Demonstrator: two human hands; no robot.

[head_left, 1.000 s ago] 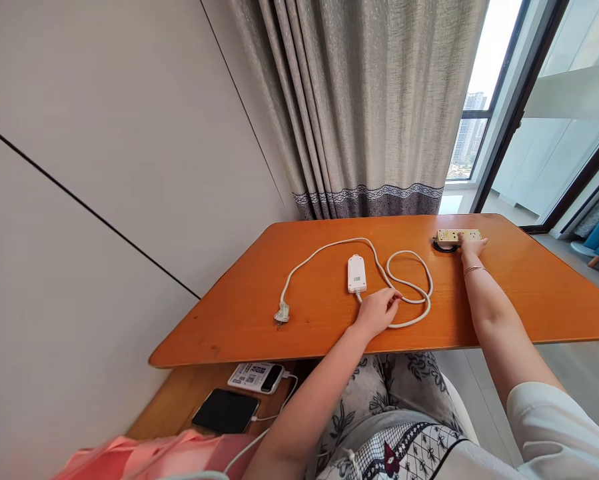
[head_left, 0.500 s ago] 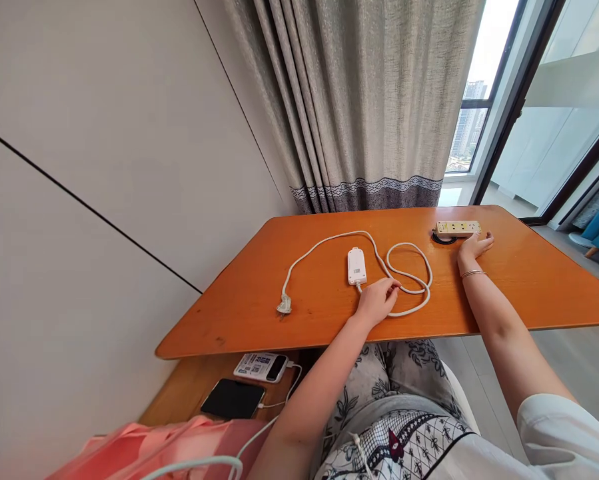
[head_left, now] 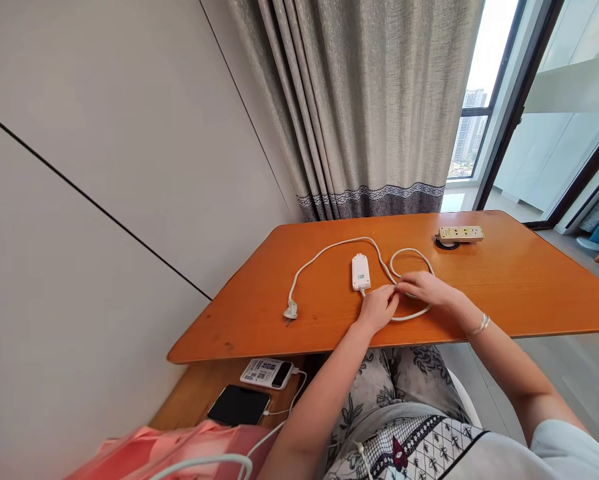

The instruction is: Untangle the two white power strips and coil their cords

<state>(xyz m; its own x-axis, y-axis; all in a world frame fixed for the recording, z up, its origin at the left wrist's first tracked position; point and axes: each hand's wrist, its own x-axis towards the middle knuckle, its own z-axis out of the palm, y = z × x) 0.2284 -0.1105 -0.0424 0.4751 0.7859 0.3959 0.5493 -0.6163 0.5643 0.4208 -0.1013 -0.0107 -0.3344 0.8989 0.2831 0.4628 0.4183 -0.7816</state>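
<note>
A white power strip (head_left: 360, 272) lies on the orange wooden table, its long white power cord (head_left: 414, 317) looped on the right and stretching left to a plug (head_left: 290, 311). My left hand (head_left: 380, 309) rests just below the strip, fingers closed round the cord near its loop. Beside it, my right hand (head_left: 426, 288) comes in from the right over the loop, its fingertips pinched on the cord and almost touching the left fingers. The exact grip of both hands is partly hidden.
A cream power strip (head_left: 461, 233) with a dark cord sits at the table's back right. Below the table's front left edge, a phone (head_left: 239, 405) and a power bank (head_left: 266, 373) lie on a lower wooden surface, joined by a cable. A grey curtain (head_left: 374, 100) hangs behind.
My right hand has left the cream power strip and come left and nearer to the white cord beside my left hand. My left hand has stayed by the cord. The view has shifted slightly.
</note>
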